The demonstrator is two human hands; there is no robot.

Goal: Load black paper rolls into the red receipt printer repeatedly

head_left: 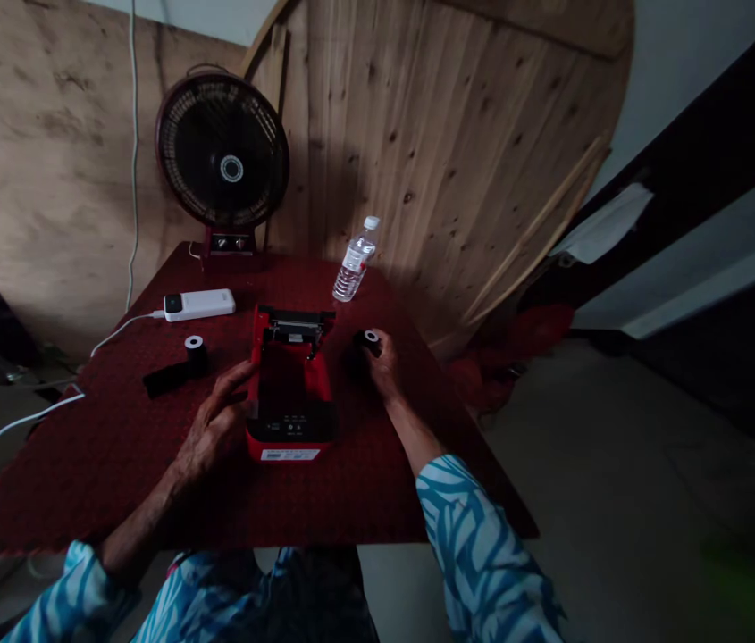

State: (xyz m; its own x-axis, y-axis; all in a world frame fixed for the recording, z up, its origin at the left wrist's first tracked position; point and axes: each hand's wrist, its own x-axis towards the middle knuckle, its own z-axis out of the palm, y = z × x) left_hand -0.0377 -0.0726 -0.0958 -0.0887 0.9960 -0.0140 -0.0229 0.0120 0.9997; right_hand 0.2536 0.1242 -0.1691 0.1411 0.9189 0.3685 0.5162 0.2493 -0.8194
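Observation:
A red and black printer (291, 429) sits on the table with its top raised and its inner bay exposed. My left hand (213, 424) lies along its left side, fingers stretched out and touching the red casing. To the right of the printer, my right hand (385, 364) is closed around a small black roll (370, 338) with a white core facing up. A second black roll (196, 355) with a white core stands left of the printer, a dark strip (166, 379) unrolled from it across the tabletop. Shadow hides the lower part of the held roll.
Both rolls and the printer share a dark red table (377, 500). A white power bank (199, 304) with a white cable lies at the left. Behind stand a round fan (230, 170) and a clear water bottle (352, 263). A large wooden board (471, 134) leans against the wall.

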